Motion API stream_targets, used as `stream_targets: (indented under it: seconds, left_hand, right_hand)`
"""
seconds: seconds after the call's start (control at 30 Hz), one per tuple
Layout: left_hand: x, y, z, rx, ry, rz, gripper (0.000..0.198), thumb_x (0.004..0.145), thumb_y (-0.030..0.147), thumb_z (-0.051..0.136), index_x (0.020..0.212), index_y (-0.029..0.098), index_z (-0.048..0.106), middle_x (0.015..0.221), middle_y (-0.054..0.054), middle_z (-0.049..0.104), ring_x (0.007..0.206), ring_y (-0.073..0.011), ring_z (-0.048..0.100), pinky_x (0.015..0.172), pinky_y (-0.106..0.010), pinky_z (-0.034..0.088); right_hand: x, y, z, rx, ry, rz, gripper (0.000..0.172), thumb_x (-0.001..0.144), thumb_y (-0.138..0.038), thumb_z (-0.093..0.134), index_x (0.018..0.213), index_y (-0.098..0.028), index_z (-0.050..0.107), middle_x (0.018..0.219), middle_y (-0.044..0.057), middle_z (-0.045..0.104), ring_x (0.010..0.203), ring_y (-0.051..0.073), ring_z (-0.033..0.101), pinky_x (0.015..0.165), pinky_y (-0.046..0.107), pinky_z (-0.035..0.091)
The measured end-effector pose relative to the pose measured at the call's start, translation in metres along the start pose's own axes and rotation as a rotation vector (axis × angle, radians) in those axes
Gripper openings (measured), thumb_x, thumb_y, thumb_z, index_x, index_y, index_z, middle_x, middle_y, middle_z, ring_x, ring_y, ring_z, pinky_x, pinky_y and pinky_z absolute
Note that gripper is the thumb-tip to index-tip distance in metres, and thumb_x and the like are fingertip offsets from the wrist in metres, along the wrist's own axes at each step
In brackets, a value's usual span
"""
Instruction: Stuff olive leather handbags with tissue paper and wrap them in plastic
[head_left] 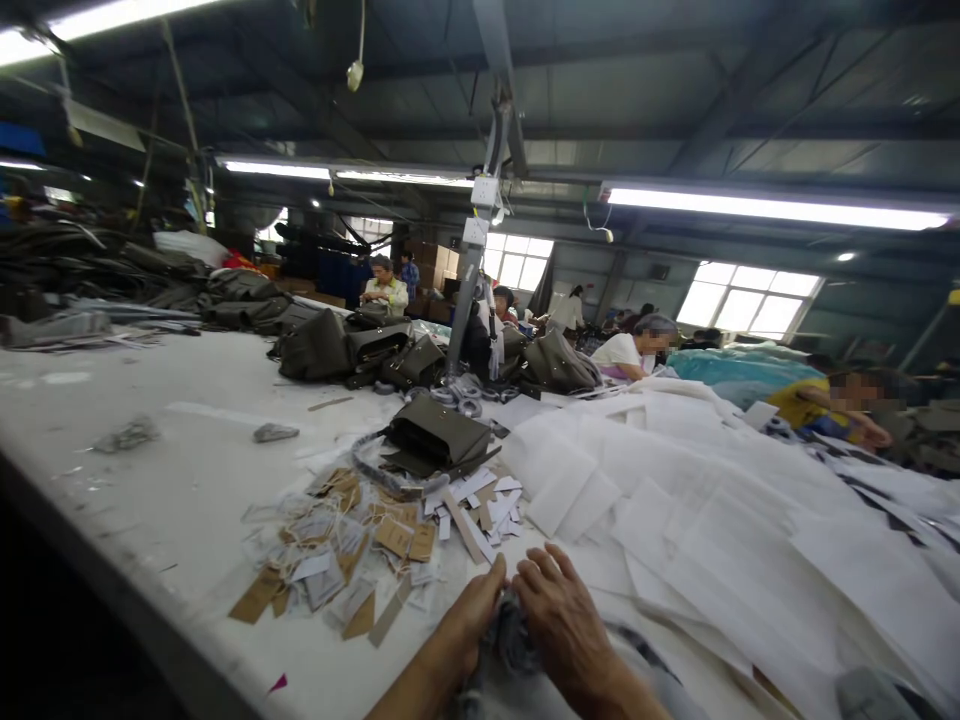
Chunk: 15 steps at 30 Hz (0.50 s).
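Note:
My left hand (466, 622) and my right hand (559, 617) meet at the bottom middle of the view, over the near edge of a white table (187, 470). Both hands are closed on a small grey crumpled piece (512, 635) held between them; what it is cannot be made out. Just beyond the fingers lies a scatter of brown card tags and white slips (360, 545). A dark olive handbag (439, 438) lies flat a little farther back.
A heap of white sheets (712, 500) covers the table's right half. Several more olive bags (352, 350) are piled at the back around a grey pole (469, 290). Other people sit and stand beyond the table. The table's near left edge drops into shadow.

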<state>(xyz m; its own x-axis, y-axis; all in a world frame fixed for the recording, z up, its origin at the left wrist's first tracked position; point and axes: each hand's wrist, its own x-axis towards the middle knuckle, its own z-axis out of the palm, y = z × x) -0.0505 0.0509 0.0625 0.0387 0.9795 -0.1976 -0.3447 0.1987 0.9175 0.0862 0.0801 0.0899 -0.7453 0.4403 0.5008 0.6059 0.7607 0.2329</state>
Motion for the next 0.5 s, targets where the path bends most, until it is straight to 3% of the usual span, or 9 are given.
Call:
stream_targets:
  seconds: [0.1, 0.17, 0.27, 0.3, 0.4, 0.43, 0.5]
  left_hand:
    - [-0.001, 0.002, -0.003, 0.333, 0.043, 0.184, 0.072, 0.080, 0.083, 0.037, 0.092, 0.018, 0.066, 0.100, -0.014, 0.071, 0.109, -0.0297, 0.062, 0.100, -0.040, 0.044]
    - [-0.003, 0.003, -0.007, 0.511, 0.087, 0.299, 0.068, 0.082, 0.079, 0.038, 0.093, 0.017, 0.065, 0.105, -0.015, 0.069, 0.109, -0.0300, 0.060, 0.101, -0.040, 0.041]
    - [-0.005, 0.004, -0.017, 0.652, 0.134, 0.295, 0.060, 0.081, 0.072, 0.045, 0.095, 0.016, 0.063, 0.106, -0.016, 0.066, 0.104, -0.0314, 0.058, 0.099, -0.042, 0.040]
    - [-0.006, 0.005, -0.020, 0.700, 0.141, 0.291, 0.058, 0.081, 0.069, 0.046, 0.100, 0.016, 0.061, 0.109, -0.015, 0.064, 0.104, -0.0309, 0.058, 0.098, -0.042, 0.040]
    - [-0.008, 0.009, -0.026, 0.826, 0.124, 0.286, 0.054, 0.082, 0.061, 0.048, 0.111, 0.016, 0.057, 0.119, -0.015, 0.059, 0.106, -0.0297, 0.058, 0.095, -0.040, 0.041]
    - [-0.008, 0.011, -0.025, 0.864, 0.112, 0.290, 0.054, 0.082, 0.059, 0.049, 0.113, 0.016, 0.056, 0.121, -0.016, 0.058, 0.108, -0.0300, 0.057, 0.095, -0.040, 0.040]
    - [-0.008, 0.015, -0.021, 0.931, 0.081, 0.303, 0.054, 0.080, 0.055, 0.052, 0.115, 0.015, 0.056, 0.125, -0.016, 0.058, 0.114, -0.0307, 0.055, 0.098, -0.039, 0.039]
  right_hand:
    - [0.005, 0.001, 0.005, 0.000, -0.148, 0.057, 0.020, 0.084, -0.007, 0.059, 0.094, -0.019, 0.072, 0.091, 0.007, 0.071, 0.107, 0.027, 0.061, 0.112, 0.045, 0.029]
    - [0.008, 0.001, -0.003, 0.016, -0.238, 0.149, 0.028, 0.082, -0.008, 0.061, 0.107, -0.017, 0.071, 0.106, 0.011, 0.071, 0.112, 0.029, 0.060, 0.110, 0.048, 0.031]
    - [0.004, 0.007, -0.036, 0.128, -0.264, 0.321, 0.054, 0.077, -0.013, 0.069, 0.129, -0.018, 0.059, 0.130, 0.013, 0.063, 0.120, 0.030, 0.056, 0.107, 0.048, 0.034]
    - [-0.002, 0.011, -0.052, 0.196, -0.235, 0.380, 0.053, 0.077, -0.015, 0.069, 0.129, -0.019, 0.059, 0.129, 0.012, 0.063, 0.119, 0.029, 0.056, 0.106, 0.046, 0.036]
    - [-0.038, 0.020, -0.111, 0.490, -0.119, 0.646, 0.017, 0.085, -0.027, 0.063, 0.097, -0.020, 0.072, 0.099, 0.006, 0.073, 0.096, 0.023, 0.064, 0.089, 0.034, 0.045]
    - [-0.058, 0.019, -0.130, 0.611, -0.112, 0.769, 0.018, 0.086, -0.034, 0.062, 0.085, -0.020, 0.072, 0.086, 0.004, 0.073, 0.084, 0.021, 0.064, 0.080, 0.031, 0.047]
    - [-0.108, 0.008, -0.158, 0.881, -0.200, 1.009, 0.038, 0.085, -0.051, 0.061, 0.066, -0.018, 0.068, 0.065, 0.003, 0.067, 0.064, 0.017, 0.060, 0.062, 0.026, 0.044]
